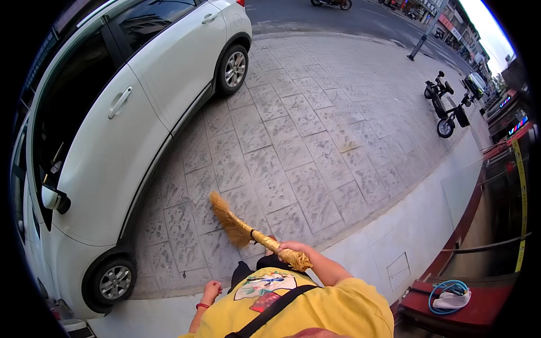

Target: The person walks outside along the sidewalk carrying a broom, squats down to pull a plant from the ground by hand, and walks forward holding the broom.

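Nearest is the person's yellow shirt, printed on the front and crossed by a black strap. The right hand is closed around the wrapped yellow handle of a straw broom, close to its knotted near end. The broom slants across in front of the body, its bristles fanned out toward the far left, over the grey paving; whether they touch the ground I cannot tell. A dark band circles it where handle meets straw. To the left, the left hand is held apart from the broom, narrow, its fingers curled in — whether anything small is inside I cannot tell — with a red bracelet at the wrist.

At near right, a coiled blue hose and a pale cloth lie together on a red surface. A smooth pale strip borders the paving on this side.

Along the left stands a white car, its front wheel nearer and its rear wheel farther off. At far right, a black scooter stands on the paving — beyond it, a pole rises near the road, where a motorcycle shows at the top.
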{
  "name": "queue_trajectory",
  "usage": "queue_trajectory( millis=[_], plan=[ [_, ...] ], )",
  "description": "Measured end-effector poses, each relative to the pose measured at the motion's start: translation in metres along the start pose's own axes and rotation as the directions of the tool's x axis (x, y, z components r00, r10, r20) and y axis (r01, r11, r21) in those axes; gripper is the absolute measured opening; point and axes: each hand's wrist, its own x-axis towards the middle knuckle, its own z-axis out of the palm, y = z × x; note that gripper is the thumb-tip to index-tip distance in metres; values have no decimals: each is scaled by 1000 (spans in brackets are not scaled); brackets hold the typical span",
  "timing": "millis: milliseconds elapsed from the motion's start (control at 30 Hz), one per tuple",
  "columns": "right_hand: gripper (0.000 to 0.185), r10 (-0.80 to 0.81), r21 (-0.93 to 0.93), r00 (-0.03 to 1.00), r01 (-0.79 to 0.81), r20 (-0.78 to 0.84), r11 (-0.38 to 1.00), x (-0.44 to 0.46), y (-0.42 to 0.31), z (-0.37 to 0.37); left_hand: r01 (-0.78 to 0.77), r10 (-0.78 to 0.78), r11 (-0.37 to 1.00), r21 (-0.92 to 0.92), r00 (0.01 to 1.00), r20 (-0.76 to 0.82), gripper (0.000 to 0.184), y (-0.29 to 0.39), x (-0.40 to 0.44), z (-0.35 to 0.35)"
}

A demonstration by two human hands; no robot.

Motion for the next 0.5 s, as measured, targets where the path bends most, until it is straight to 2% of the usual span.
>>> queue_trajectory(
  millis=[67, 133, 200, 300, 333, 400, 467, 500],
  plan=[
    [30, 13, 69, 999, -10, -44, 998, -48, -25, -14, -42, 41, 989, -144, 999, -11, 12, 49, 31, 12],
    [29, -130, 131, 986, 142, -101, 981, -57, -22, -62, -98, 101, 981, -168, 995, 9, 13, 95, 45, 26],
    [28, -163, 125, 966, 191, -201, 974, -81, -37, -97, -82, 97, 981, -176, 992, 79, 13, 128, 53, 37],
    [28, -170, 124, 913, 230, -371, 965, -107, -77, -132, -101, 106, 994, -32, 979, 172, 13, 148, 65, 43],
    [32, -206, 63, 854, 267, -478, 962, -113, -97, -130, -90, 89, 996, 0, 978, 186, 13, 151, 65, 43],
    [36, -288, -45, 770, 321, -569, 946, -100, -125, -145, -117, 73, 958, 262, 982, 173, 14, 161, 67, 40],
    [36, -407, -288, 629, 287, -663, 914, -63, -142, -175, -128, 51, 894, 430, 981, 186, 15, 125, 113, 24],
    [36, -393, -270, 629, 287, -670, 919, -55, -154, -180, -118, 31, 898, 424, 978, 208, 16, 81, 161, 8]
  ],
)
